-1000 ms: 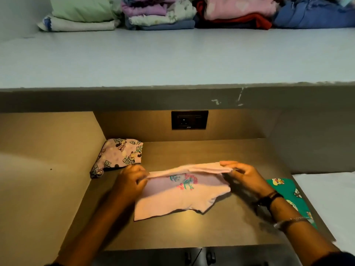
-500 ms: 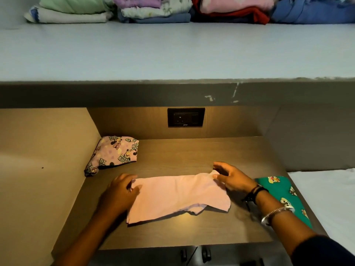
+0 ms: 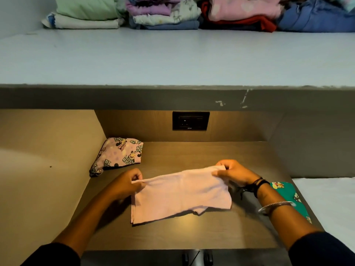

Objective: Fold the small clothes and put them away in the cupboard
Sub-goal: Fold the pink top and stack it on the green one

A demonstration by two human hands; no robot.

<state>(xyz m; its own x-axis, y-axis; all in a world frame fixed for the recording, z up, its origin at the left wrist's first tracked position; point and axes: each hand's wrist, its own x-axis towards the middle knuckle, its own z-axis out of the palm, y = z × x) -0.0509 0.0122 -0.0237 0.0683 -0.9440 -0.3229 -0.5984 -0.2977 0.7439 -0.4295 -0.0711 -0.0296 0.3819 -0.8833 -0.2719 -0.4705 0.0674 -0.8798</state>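
A small pale pink garment point(image 3: 182, 194) lies folded on the brown desk point(image 3: 192, 235), plain side up. My left hand point(image 3: 126, 184) pinches its far left corner. My right hand point(image 3: 233, 172) pinches its far right corner, and the far edge is lifted a little off the desk. A folded pink cartoon-print garment point(image 3: 120, 153) sits at the back left corner of the desk. A green cartoon-print garment point(image 3: 290, 196) lies at the desk's right edge, partly under my right forearm.
A pale shelf point(image 3: 172, 58) runs above the desk recess, with several stacks of folded clothes point(image 3: 172, 14) along its back. A black socket plate point(image 3: 190, 120) is set in the back wall. A white surface point(image 3: 330, 204) adjoins the desk on the right.
The garment was folded over with its print hidden and pressed flat by both hands. Now both hands have pinched its far corners and raised that edge.
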